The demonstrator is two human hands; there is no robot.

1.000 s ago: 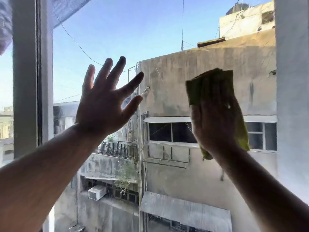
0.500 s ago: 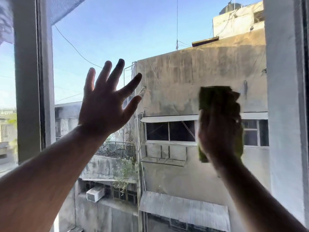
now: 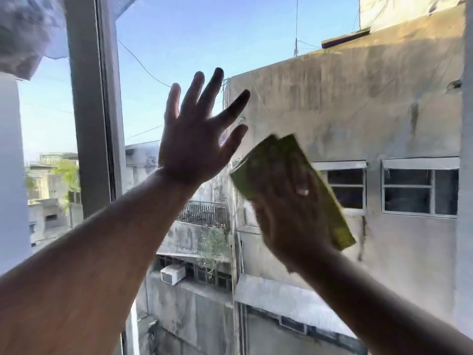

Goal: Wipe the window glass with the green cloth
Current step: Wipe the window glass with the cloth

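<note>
The window glass (image 3: 345, 103) fills most of the view, with buildings and sky behind it. My right hand (image 3: 289, 216) presses a folded green cloth (image 3: 271, 160) flat against the pane near its middle; the cloth is tilted, its upper edge towards the left, and it looks blurred. My left hand (image 3: 197, 139) is raised flat against the glass just left of the cloth, fingers spread, holding nothing. Its thumb almost reaches the cloth's top corner.
A grey vertical window frame (image 3: 94, 111) stands left of my left hand, with another pane beyond it. A pale frame edge (image 3: 467, 175) borders the glass on the right. A bundled mesh (image 3: 25, 32) hangs at the top left.
My right hand has slid the cloth leftwards and slightly down across the glass, tilting it, until it is close to my left hand. My left hand has stayed spread on the pane.
</note>
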